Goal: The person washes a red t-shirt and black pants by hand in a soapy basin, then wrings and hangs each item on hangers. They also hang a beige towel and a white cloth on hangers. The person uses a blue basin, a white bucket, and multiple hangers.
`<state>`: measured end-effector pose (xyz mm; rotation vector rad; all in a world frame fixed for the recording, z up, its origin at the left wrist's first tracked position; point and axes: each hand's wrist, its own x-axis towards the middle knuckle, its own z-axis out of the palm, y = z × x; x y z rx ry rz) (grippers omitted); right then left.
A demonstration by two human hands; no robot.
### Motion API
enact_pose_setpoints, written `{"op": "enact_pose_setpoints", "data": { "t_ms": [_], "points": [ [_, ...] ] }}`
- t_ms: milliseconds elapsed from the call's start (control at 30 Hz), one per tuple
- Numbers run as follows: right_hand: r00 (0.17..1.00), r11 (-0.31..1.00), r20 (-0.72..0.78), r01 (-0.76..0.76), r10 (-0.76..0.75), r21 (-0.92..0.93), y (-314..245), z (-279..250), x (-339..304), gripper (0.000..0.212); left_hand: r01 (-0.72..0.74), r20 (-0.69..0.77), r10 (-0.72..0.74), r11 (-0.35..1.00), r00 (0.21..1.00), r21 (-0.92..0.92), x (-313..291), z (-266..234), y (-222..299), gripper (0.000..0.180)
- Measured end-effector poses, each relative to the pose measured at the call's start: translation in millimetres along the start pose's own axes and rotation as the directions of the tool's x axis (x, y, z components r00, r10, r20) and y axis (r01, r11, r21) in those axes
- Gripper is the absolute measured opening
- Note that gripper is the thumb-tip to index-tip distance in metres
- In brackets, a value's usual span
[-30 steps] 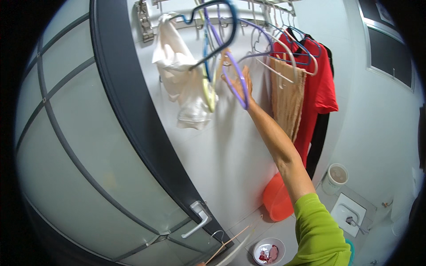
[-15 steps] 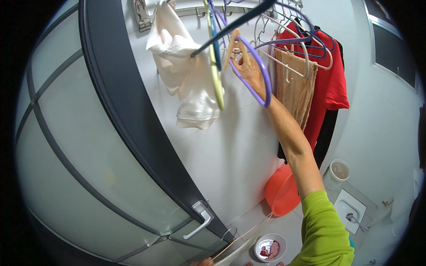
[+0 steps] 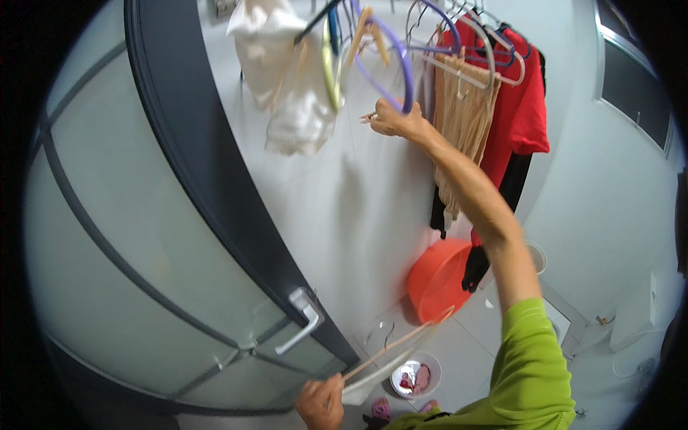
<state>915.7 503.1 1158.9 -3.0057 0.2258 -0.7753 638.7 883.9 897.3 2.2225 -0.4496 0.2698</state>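
Observation:
My right hand (image 3: 395, 118) is raised beside the lower end of a purple hanger (image 3: 407, 68), fingers closed on a clothespin (image 3: 368, 117) whose tip pokes out to the left. Large wooden clothespins (image 3: 356, 39) stay clipped on that hanger. Low down by the door, my left hand (image 3: 321, 401) grips the end of a peach-coloured hanger (image 3: 401, 340). White cloth (image 3: 373, 385) hangs from this hanger; its lower part is hard to make out.
A white garment (image 3: 283, 86), a beige cloth (image 3: 466, 115) and a red shirt (image 3: 527, 122) hang along the wall. At left is a door with a metal handle (image 3: 304, 319). An orange basin (image 3: 437, 287) and a white bowl (image 3: 436, 381) with reddish cloth stand on the floor.
My right hand has come down from the clothespins on the purple hanger, with a clothespin in its fingers. My left hand has risen into view with the peach-coloured hanger and white cloth.

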Motion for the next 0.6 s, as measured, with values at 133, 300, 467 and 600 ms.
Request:
{"op": "enact_pose_setpoints", "data": {
  "t_ms": [133, 300, 467, 600],
  "points": [
    [0.932, 0.934, 0.295, 0.280, -0.210, -0.222, -12, 9, -82, 0.039, -0.207, -0.174, 0.210, 0.978, 0.962, 0.035, 26, 12, -1, 0.003],
    [0.925, 0.912, 0.144, 0.374, -0.352, -0.167, 16, -27, -191, 0.042, -0.240, -0.224, 0.229, 0.971, 0.947, -0.021, 44, 25, -3, 0.012],
    [0.921, 0.905, 0.331, 0.306, -0.203, -0.295, 28, -55, -270, 0.038, -0.208, -0.209, 0.190, 0.976, 0.959, -0.063, 61, 44, 16, 0.013],
    [0.678, 0.892, 0.725, 0.395, -0.121, -0.221, 10, -24, -308, 0.035, -0.328, -0.202, 0.321, 0.945, 0.925, -0.003, 78, 61, 30, 0.012]
  ]
}}
